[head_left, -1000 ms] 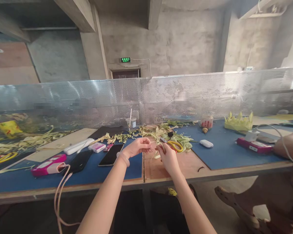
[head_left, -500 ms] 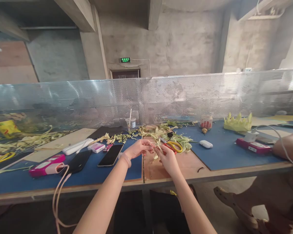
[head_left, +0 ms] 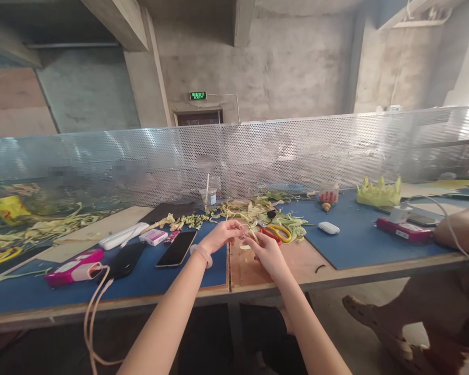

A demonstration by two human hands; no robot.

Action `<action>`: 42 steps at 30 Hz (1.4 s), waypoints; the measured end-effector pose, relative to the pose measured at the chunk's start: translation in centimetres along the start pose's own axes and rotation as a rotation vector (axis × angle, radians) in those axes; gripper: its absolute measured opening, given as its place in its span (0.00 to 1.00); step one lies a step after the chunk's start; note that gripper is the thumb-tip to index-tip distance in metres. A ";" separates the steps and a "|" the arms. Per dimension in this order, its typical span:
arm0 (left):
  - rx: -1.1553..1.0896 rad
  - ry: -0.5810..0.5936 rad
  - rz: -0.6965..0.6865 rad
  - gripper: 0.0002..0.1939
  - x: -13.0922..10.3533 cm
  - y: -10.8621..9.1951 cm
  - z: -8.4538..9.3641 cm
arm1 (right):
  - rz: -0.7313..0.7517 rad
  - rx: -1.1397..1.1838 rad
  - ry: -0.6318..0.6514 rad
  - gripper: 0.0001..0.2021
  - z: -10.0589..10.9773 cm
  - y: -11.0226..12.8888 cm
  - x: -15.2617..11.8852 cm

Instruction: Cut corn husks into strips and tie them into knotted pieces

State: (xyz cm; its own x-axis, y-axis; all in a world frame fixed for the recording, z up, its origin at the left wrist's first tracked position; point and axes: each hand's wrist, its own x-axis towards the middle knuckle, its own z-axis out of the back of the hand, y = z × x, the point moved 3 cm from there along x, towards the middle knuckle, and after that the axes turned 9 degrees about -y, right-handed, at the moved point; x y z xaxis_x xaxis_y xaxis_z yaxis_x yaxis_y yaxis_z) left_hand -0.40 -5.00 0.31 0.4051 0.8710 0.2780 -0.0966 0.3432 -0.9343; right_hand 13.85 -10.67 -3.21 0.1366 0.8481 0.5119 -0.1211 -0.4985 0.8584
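Note:
My left hand point(head_left: 222, 237), with a pale bangle at its wrist, is closed in a pinch over the table's tan middle panel. Close beside it, my right hand point(head_left: 269, 253) also pinches with thumb and fingers. Between the fingertips of both runs a thin pale strip point(head_left: 251, 229) that looks like husk; its ends are partly hidden. Just beyond the right hand lie scissors point(head_left: 280, 234) with yellow and red handles. Behind the hands spreads a pile of pale green husk strips point(head_left: 250, 209).
On the left are a phone point(head_left: 176, 249), a black device point(head_left: 128, 260) and a pink cabled box point(head_left: 74, 266). A white case point(head_left: 329, 227), a jar point(head_left: 329, 193) and a yellow-green crown-like piece point(head_left: 379, 192) stand right. A co-worker's arm point(head_left: 459, 234) rests at far right.
The hands stay close together with small finger movements. The right hand's fingers have shifted slightly on the strip. The whole view has moved a little.

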 end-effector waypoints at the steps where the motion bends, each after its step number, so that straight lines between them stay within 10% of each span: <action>1: 0.001 0.004 0.002 0.12 0.0 0.0 0.0 | 0.005 0.004 0.006 0.19 0.0 0.1 0.0; 26: 0.082 0.000 -0.044 0.12 0.3 0.3 0.1 | 0.097 -0.094 -0.146 0.15 0.2 -0.3 0.3; 42: 0.078 0.049 -0.014 0.13 0.4 0.7 -0.6 | 0.108 -0.686 -0.165 0.14 -0.9 1.0 0.0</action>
State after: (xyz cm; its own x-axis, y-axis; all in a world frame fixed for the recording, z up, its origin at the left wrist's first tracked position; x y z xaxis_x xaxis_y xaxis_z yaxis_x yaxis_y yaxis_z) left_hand 0.21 -4.64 -0.36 0.4509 0.8482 0.2780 -0.1599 0.3832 -0.9097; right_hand 12.80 -11.00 -2.39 0.2295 0.7350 0.6380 -0.7261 -0.3073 0.6151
